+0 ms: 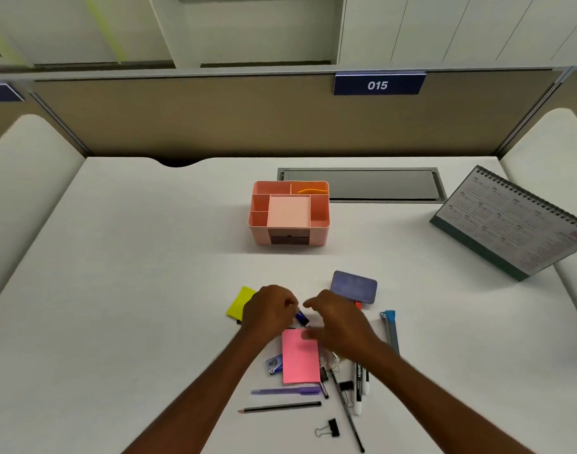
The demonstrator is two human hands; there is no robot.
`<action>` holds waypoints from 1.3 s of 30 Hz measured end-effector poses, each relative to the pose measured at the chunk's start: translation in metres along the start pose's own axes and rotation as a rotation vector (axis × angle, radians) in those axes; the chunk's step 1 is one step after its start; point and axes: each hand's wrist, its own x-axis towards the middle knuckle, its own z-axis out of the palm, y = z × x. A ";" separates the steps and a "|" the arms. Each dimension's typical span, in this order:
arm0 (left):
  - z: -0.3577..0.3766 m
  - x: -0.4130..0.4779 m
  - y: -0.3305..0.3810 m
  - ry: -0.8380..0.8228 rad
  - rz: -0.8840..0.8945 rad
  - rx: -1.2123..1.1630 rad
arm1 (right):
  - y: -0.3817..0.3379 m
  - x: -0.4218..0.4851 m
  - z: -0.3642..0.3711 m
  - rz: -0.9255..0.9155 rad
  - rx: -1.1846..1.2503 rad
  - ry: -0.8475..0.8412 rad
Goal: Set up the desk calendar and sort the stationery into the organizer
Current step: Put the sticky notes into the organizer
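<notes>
While my left hand (269,309) curls low in the middle of the frame, its fingertips pinch a small dark-blue cylindrical object (302,318), whose free end points toward my right hand (336,322). That hand hovers just beside it with its fingers loosely bent and nothing visible in them. Its thumb lies over the top edge of the pink rectangular sticky-note pad (300,358), though I cannot tell if it touches. A yellow sticky-note pad (241,302) peeks out from under my left hand. The pink plastic compartmented organizer (288,213) stands well apart, above both hands at centre frame, with something orange in its back right compartment. The spiral-bound grey desk calendar (510,224) stands tilted at the right edge. Below my hands lie a purple pen (285,391) and a black pencil (280,406).
</notes>
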 end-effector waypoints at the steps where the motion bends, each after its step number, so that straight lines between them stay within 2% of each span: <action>1: 0.002 -0.004 -0.004 -0.040 -0.002 0.032 | -0.001 -0.006 0.007 -0.020 -0.063 -0.033; 4: 0.008 -0.017 -0.015 -0.130 0.034 0.131 | -0.003 -0.017 0.023 -0.064 -0.198 -0.094; 7: 0.016 -0.028 -0.019 -0.125 0.062 0.221 | -0.004 -0.024 0.034 -0.090 -0.285 -0.115; 16: 0.025 -0.040 -0.020 -0.097 0.091 0.250 | -0.011 -0.034 0.050 -0.084 -0.308 -0.053; 19: 0.024 -0.042 -0.019 -0.058 0.088 0.174 | -0.011 -0.035 0.050 -0.080 -0.287 -0.037; 23: 0.014 -0.042 -0.018 -0.027 0.038 -0.052 | -0.011 -0.034 0.041 -0.051 -0.176 0.021; 28: -0.009 -0.037 -0.012 -0.024 0.117 -0.197 | -0.013 -0.026 0.010 -0.039 0.056 0.122; 32: -0.036 -0.029 0.004 0.088 0.180 -0.220 | -0.014 -0.014 -0.018 -0.067 0.191 0.242; 39: -0.075 -0.006 0.026 0.356 0.282 -0.288 | -0.012 0.016 -0.075 -0.211 0.134 0.454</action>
